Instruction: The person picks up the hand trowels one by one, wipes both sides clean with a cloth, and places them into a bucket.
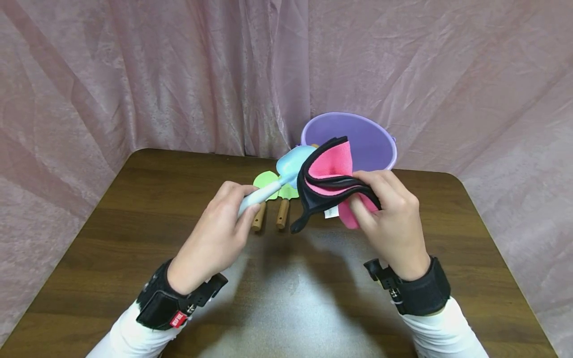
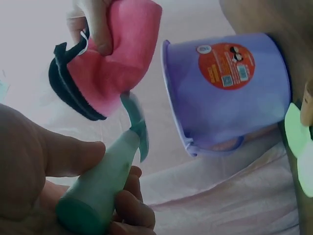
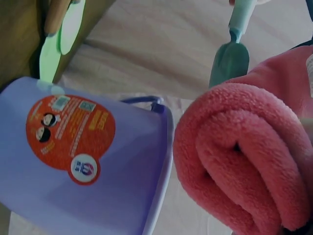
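Note:
My left hand (image 1: 215,231) grips the pale handle of a light blue toy shovel (image 1: 293,161), its blade pointing away over the table. In my right hand (image 1: 394,219) is a folded pink towel (image 1: 333,160) with black edging, a black corner loop and a white tag, pinched between thumb and fingers. The towel overlaps the end of the shovel blade; whether they touch I cannot tell. In the right wrist view, the towel (image 3: 234,147) appears fluffy and rolled in layers. Beyond both hands stands a purple bucket (image 1: 373,132), with a red sticker on its side.
Two light green tools with wooden handles lie on the brown table, one (image 1: 264,179) beside the other (image 1: 284,211), in front of the bucket's left side. A small tan end shows at the bucket's rim. Pink curtains (image 1: 201,74) hang behind the table.

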A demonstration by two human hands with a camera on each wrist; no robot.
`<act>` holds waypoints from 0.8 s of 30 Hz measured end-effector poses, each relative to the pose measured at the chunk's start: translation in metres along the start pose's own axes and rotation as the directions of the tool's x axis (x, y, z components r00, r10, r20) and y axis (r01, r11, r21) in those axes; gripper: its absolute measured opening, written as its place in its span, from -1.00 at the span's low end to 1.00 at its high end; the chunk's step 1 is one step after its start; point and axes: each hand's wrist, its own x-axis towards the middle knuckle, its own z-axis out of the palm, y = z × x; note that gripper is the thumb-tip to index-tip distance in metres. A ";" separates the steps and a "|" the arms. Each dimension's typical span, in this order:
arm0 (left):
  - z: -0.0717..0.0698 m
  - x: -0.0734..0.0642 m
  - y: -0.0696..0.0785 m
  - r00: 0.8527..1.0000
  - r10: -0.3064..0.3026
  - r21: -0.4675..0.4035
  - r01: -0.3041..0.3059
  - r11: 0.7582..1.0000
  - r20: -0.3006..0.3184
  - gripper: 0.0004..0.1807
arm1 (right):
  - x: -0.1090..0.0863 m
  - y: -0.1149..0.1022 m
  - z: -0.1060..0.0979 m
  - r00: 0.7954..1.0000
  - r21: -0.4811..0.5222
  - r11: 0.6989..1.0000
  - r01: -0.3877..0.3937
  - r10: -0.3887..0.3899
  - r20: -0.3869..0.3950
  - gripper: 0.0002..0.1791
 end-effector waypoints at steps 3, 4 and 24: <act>0.000 0.001 0.000 0.999 -0.028 -0.025 0.029 0.999 0.027 -0.66 | -0.001 -0.001 0.003 0.999 0.018 0.999 0.040 -0.041 0.018 -0.70; 0.000 0.001 0.000 0.999 -0.038 -0.033 0.039 0.999 0.035 -0.66 | -0.002 -0.002 0.003 0.998 0.027 0.998 0.054 -0.054 0.023 -0.70; -0.003 0.000 0.002 0.979 -0.043 -0.187 0.081 0.979 0.201 -0.67 | -0.002 -0.010 0.013 0.953 -0.018 0.955 0.297 -0.295 0.072 -0.66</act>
